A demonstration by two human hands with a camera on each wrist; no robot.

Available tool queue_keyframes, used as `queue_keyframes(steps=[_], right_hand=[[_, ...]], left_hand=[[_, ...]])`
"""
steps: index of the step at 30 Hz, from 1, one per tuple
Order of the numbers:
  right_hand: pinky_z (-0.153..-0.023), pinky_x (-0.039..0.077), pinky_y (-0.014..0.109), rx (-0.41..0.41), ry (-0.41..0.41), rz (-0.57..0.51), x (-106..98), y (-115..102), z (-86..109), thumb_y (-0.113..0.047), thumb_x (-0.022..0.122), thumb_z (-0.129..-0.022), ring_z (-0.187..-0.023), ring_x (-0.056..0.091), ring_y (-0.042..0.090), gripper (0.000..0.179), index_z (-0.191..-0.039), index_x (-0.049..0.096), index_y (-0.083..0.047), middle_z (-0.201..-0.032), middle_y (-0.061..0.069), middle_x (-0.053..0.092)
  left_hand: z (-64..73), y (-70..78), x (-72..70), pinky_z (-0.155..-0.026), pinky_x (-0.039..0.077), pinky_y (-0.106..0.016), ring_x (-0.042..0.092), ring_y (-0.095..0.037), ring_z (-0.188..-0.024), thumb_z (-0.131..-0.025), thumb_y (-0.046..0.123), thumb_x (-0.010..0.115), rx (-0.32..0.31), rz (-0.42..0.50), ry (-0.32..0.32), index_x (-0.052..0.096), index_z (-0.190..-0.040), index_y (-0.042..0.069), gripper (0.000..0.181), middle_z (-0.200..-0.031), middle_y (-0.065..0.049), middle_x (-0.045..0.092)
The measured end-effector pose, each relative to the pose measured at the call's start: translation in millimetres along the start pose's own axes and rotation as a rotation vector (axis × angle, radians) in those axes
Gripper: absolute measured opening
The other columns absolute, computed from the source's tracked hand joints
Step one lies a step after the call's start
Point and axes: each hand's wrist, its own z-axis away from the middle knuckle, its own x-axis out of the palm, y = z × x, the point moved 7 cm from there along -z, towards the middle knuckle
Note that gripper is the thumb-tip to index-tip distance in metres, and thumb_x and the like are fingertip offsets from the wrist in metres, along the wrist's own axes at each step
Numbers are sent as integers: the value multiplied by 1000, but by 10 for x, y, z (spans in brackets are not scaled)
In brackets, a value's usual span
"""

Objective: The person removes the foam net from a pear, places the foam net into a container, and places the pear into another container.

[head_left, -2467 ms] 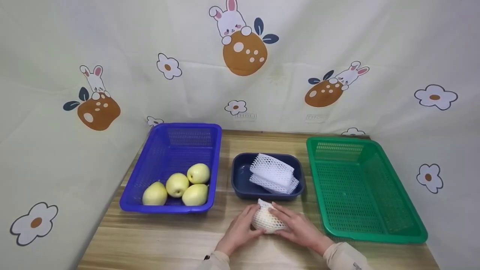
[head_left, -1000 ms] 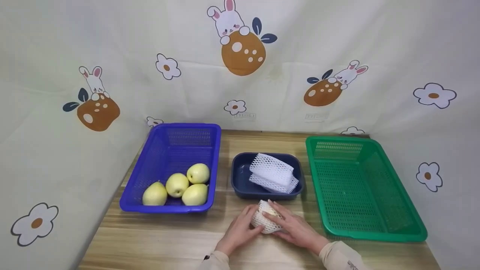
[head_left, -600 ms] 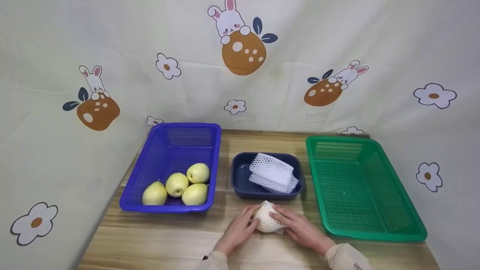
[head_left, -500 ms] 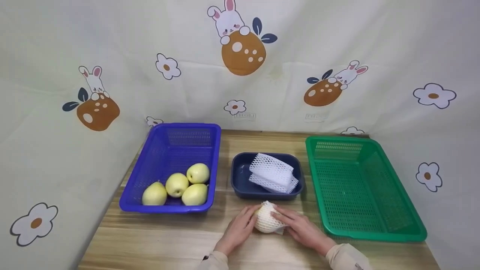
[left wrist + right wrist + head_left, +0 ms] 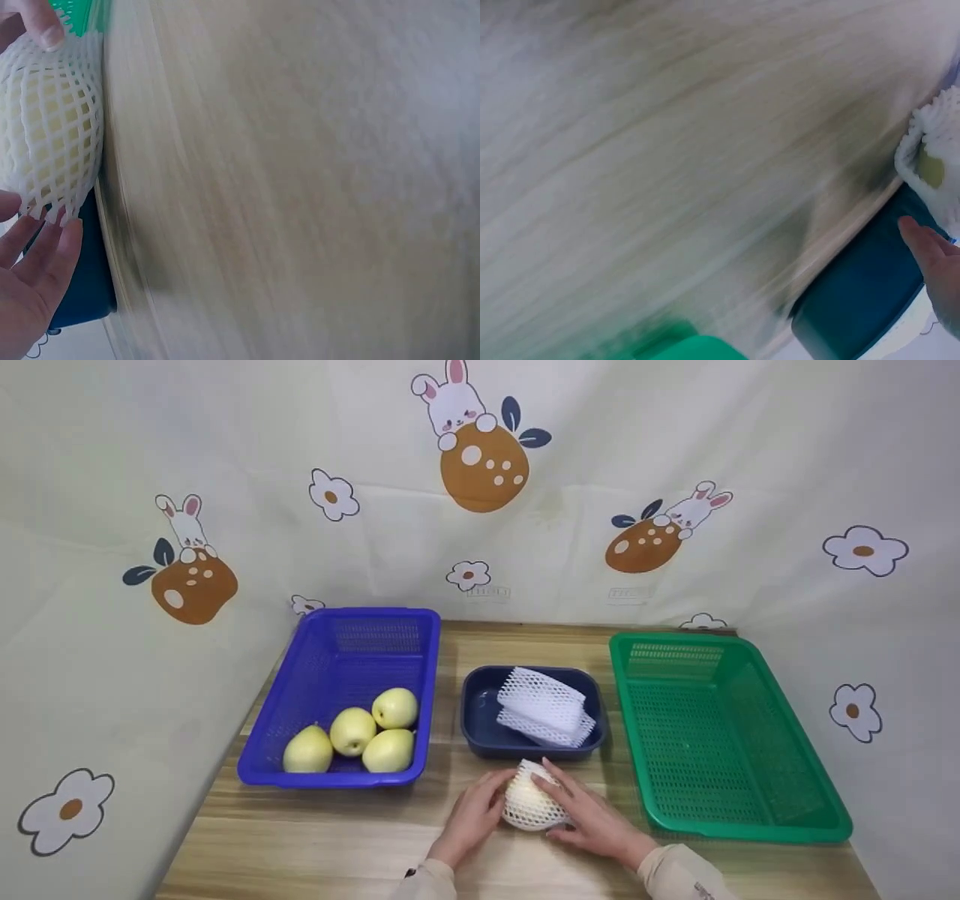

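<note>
A pale yellow pear [image 5: 930, 166] in a white foam net sleeve [image 5: 534, 808] is between both hands, low over the table in front of the dark blue tray. My left hand [image 5: 474, 812] holds its left side. In the left wrist view, the fingertips [image 5: 70, 232] of that hand are at the sleeve's open end. My right hand [image 5: 596, 819] curves round the other side, a finger on top of the net and the thumb lower down. The right wrist view shows a gap in the bunched sleeve, with pear skin inside.
A blue basket [image 5: 431, 660] at left holds several bare pears [image 5: 352, 732]. Folded foam sleeves [image 5: 544, 705] lie in the dark blue tray [image 5: 480, 744] at centre. A green basket [image 5: 705, 735] stands at right on the wooden table [image 5: 322, 847]. A printed curtain hangs behind.
The netted pear has turned between the hands and shifted slightly left; the loose sleeve edge at its lower right no longer shows. The right finger and thumb have spread apart. Baskets and tray stay put.
</note>
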Motion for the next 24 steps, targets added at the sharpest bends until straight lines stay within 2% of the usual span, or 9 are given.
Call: queue_keyframes(steps=[3,10,15,20,24], right_hand=[[-81,44,41,4,3,4,21,-2,-7,-24,72,-72,-114,41,32,80,-139,28,-13,-140,16,22],[-84,42,40,-18,41,16,-2,-2,-5,-21,67,-76,-113,42,30,70,-137,33,-15,-139,13,28],[-82,44,39,-24,37,-7,-40,5,7,-23,64,-78,-110,46,30,66,-136,35,-17,-138,11,31],[-80,45,39,-25,50,-26,-92,14,23,-18,64,-77,-105,51,29,61,-134,40,-17,-136,7,35],[-79,46,39,-24,51,-10,-96,16,26,-15,66,-75,-103,52,30,64,-133,40,-17,-136,6,36]], left_hand=[[5,-19,6,-74,45,-27,55,-13,-85,-76,-1,58,-2,10,-31,54,-119,10,44,-106,-1,57],[11,-13,5,-80,43,-30,53,-20,-94,-68,2,64,35,11,-82,50,-122,8,56,-110,-4,53],[2,-13,18,-80,43,-30,52,-19,-94,-67,6,66,25,18,-112,47,-125,10,61,-112,-4,53],[-2,-11,33,-82,42,-33,50,-17,-97,-67,13,69,11,-15,-134,45,-127,13,65,-112,-2,52],[-6,-13,54,-87,39,-36,48,-20,-102,-68,18,71,19,-46,-137,44,-128,14,67,-114,-3,52]])
